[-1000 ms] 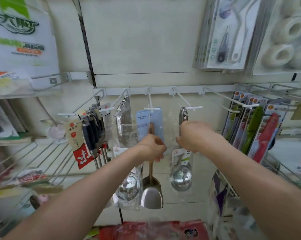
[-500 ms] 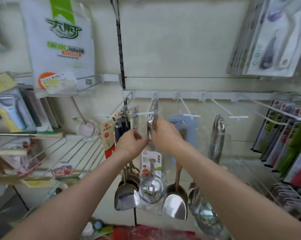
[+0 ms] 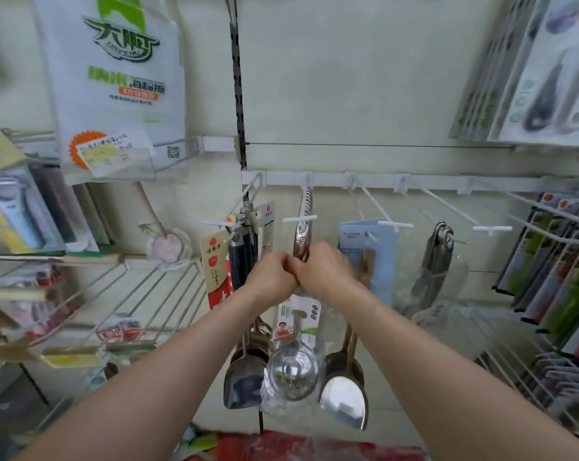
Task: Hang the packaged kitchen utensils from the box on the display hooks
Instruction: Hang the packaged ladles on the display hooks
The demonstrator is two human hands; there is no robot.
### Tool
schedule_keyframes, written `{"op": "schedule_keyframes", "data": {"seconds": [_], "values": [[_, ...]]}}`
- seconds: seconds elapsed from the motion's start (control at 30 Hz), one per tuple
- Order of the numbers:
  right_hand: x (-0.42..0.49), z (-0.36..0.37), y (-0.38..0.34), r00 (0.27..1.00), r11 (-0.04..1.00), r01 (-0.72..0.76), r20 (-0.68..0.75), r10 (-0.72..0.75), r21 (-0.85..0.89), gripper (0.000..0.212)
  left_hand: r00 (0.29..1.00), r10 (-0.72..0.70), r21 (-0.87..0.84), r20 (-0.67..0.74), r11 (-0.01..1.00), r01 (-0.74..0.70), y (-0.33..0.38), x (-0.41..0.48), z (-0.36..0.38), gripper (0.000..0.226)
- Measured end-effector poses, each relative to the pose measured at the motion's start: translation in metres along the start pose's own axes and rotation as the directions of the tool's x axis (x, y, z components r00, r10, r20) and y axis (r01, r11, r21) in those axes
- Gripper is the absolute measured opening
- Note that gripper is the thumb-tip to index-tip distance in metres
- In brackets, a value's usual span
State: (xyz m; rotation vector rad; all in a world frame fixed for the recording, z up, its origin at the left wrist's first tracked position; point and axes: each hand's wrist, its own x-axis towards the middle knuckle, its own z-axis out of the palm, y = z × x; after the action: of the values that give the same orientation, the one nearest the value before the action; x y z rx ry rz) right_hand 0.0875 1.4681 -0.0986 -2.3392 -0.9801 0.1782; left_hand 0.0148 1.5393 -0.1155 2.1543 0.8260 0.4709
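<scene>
There they were, left grip (image 3: 271,281) and right grip (image 3: 324,274) both clenched on the packaged ladle (image 3: 293,371) just under the hook (image 3: 299,219), spatulas (image 3: 245,384) already hung alongside, this one seemingly not yet seated, others probably waiting.

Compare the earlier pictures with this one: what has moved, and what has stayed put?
The right grip carried the packaged ladle leftward, from the right-hand ladle hook to the crowded ladle hook. The left grip moved from by the blue-carded spatula and joined it on the handle. The knives and spatula stayed hanging.
</scene>
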Motion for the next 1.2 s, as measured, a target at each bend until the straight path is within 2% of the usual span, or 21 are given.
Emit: {"op": "schedule_keyframes", "data": {"seconds": [0.1, 0.3, 0.47, 0.6, 0.93, 1.07, 1.2], "values": [[-0.009, -0.006, -0.001, 0.999, 0.999, 0.040, -0.021, -0.041, -0.007, 0.028, 0.999, 0.034, -0.003, -0.002, 0.999, -0.034, 0.001, -0.008, -0.005, 0.015], [-0.040, -0.006, 0.001, 0.996, 0.997, 0.077, 0.034, -0.077, -0.006, 0.029, 0.998, 0.021, 0.009, 0.062, 1.000, -0.021, 0.004, -0.040, -0.010, 0.009], [-0.062, -0.017, -0.001, 0.984, 0.984, 0.177, 0.018, -0.177, 0.036, 0.026, 0.997, 0.020, -0.041, 0.070, 0.999, -0.017, 0.008, -0.067, -0.023, 0.015], [-0.075, -0.026, 0.011, 0.975, 0.976, 0.220, 0.034, -0.219, -0.005, 0.025, 0.996, 0.023, 0.004, 0.083, 1.000, -0.023, 0.019, -0.079, -0.014, 0.019], [-0.095, -0.075, 0.098, 0.992, 0.993, 0.114, -0.067, -0.111, 0.040, 0.027, 0.966, 0.096, 0.009, 0.238, 0.995, -0.101, 0.073, -0.080, 0.066, 0.005], [-0.086, -0.098, 0.126, 0.993, 0.999, 0.032, -0.113, -0.035, -0.026, 0.034, 0.957, 0.136, 0.025, 0.255, 0.989, -0.147, 0.098, -0.069, 0.101, 0.006], [-0.081, -0.115, 0.140, 0.993, 1.000, 0.005, -0.121, -0.008, -0.026, 0.029, 0.950, 0.176, 0.029, 0.260, 0.981, -0.190, 0.118, -0.061, 0.116, 0.013]]}}
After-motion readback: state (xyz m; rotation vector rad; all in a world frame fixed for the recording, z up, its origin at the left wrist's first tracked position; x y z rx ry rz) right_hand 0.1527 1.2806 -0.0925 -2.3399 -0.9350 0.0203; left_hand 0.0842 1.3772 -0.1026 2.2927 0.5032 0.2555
